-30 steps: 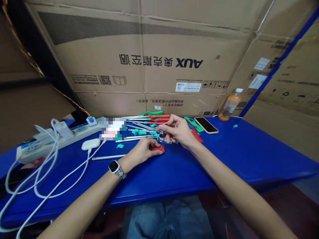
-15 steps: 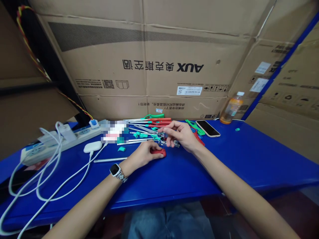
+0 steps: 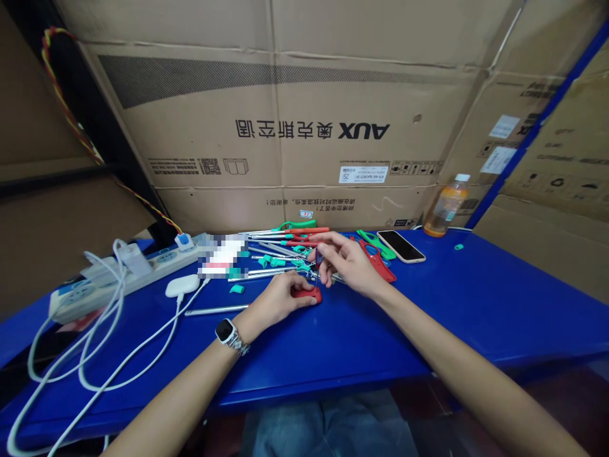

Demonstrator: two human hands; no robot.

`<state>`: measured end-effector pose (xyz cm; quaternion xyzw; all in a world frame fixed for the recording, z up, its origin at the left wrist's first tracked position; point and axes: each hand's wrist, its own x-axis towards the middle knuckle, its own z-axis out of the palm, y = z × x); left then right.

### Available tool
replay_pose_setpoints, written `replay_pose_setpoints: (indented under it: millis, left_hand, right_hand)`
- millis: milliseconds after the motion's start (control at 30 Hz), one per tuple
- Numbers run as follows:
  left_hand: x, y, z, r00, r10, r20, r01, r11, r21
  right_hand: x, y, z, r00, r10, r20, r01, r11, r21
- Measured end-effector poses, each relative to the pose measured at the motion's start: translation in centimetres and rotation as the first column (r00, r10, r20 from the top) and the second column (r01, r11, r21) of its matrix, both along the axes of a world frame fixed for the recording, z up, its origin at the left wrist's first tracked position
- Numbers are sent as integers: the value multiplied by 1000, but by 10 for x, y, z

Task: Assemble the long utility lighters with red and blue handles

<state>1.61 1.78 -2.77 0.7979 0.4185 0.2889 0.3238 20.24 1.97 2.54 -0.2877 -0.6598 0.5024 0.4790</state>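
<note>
My left hand (image 3: pixel 280 297) is closed round a red handle (image 3: pixel 311 294), pressing it down on the blue table. A metal tube (image 3: pixel 216 310) emerges to the left from under this hand, seemingly part of the same long-nosed lighter. Above the handle's end, my right hand (image 3: pixel 349 261) pinches a small screwdriver (image 3: pixel 318 256) held upright. Its thin shaft points down at the red handle; whether the tip touches cannot be made out. Behind both hands lie several red-handled lighters (image 3: pixel 302 232) with metal tubes, small green plastic pieces (image 3: pixel 272 261) and thin wires.
Red parts (image 3: pixel 378 260), a green handle (image 3: pixel 375 243) and a phone (image 3: pixel 401 245) lie right of my hands. A drink bottle (image 3: pixel 447 206) stands farther right. Leftward are a power strip (image 3: pixel 155 257), a white charging case (image 3: pixel 183 285) and looping white cables (image 3: pixel 124 315). Cardboard (image 3: pixel 304 95) forms the back wall.
The view has shifted slightly, so the scene sits a little farther right. My hands keep their places at the red handle, with the screwdriver still upright over it.
</note>
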Motion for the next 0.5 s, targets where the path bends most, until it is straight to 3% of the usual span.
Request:
replay_pose_setpoints:
  millis: [67, 133, 500]
  left_hand:
    - [0, 0, 1, 1000, 2, 0, -2, 1000, 5]
    - [0, 0, 1, 1000, 3, 1, -3, 1000, -2]
    - [-1, 0, -1, 1000, 0, 13, 0, 999, -32]
  right_hand:
    - [5, 0, 0, 996, 73, 45, -73, 997, 1]
    - [8, 1, 1, 995, 69, 65, -70, 998, 7]
    - [-2, -5, 0, 976, -217, 28, 215, 974, 73]
